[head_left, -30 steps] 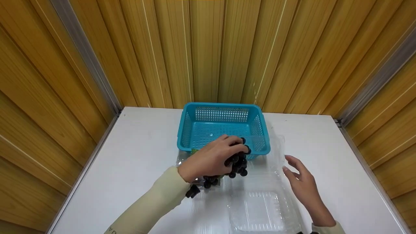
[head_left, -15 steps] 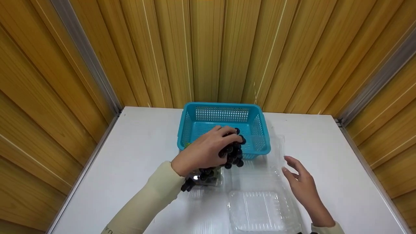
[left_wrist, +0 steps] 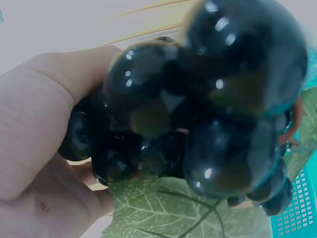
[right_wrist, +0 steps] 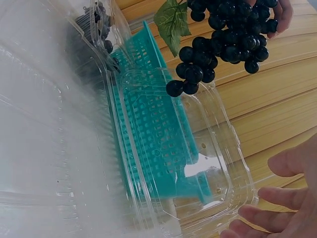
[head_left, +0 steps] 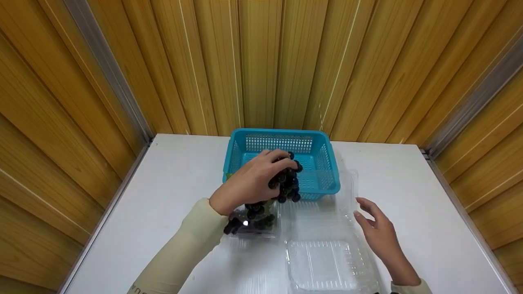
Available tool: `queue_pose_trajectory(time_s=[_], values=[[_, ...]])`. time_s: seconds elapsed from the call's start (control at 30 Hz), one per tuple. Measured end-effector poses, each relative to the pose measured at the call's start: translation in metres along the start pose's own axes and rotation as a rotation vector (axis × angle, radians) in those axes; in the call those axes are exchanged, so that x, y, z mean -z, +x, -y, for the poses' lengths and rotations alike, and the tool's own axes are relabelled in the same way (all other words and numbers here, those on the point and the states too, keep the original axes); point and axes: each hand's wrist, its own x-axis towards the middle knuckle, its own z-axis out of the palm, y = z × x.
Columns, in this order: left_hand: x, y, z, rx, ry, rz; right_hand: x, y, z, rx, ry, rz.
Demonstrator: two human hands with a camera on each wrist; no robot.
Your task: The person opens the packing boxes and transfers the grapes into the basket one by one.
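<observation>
Gripping grapes (head_left: pixel 289 187), L hand (head_left: pixel 254 177) has fingers curled round; R hand (head_left: pixel 378 228) relaxed. Prob. light, slippery; I'd hold mid-bunch.

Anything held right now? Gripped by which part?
Left hand grips the dark grape bunch around its upper berries. Right hand holds nothing.

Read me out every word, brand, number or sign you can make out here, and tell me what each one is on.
"UA": apparently, in dark letters on the left sleeve, at the bottom edge of the head view; small and cut off, so the full wording can't be told.
No readable text on the teal basket, the clear plastic container or the dark grapes.
</observation>
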Motion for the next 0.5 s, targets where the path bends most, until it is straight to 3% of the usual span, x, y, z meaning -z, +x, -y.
queue_pose_trajectory(time_s=[0.27,0.5], values=[[0.0069,0.0019,0.0044,0.067,-0.033,0.016,-0.0001,-0.0009,-0.0010,0.006,-0.021,-0.009],[0.0107,0.0022,0.0087,0.078,-0.037,-0.010,-0.0009,-0.0026,-0.0013,0.005,-0.023,-0.014]])
